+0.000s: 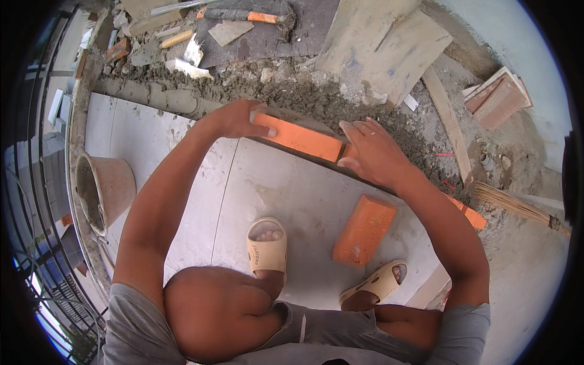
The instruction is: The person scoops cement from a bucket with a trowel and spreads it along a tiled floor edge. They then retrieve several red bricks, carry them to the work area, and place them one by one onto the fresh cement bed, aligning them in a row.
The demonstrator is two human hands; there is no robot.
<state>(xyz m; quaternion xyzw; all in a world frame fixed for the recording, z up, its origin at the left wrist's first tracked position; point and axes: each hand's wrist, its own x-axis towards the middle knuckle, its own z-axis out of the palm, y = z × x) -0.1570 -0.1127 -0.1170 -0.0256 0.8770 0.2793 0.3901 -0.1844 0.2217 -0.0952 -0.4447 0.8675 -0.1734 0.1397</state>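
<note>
The left hand [240,119] grips the left end of an orange brick [300,140] along the far edge of pale tiles [243,194]. The right hand [380,153] straddles the neighbouring brick [348,152]; whether its fingers grip, I cannot tell. A loose brick [365,231] lies nearer.

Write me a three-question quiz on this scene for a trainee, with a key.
1. True or false: the hammer lies on the dark board.
2. Which hand grips the left end of the orange brick between both hands?
3. The loose brick near the right sandal sits on: a) wet mortar; b) pale tiles; c) a wooden plank.

Key: 1 true; 2 the left hand; 3 b.
</note>
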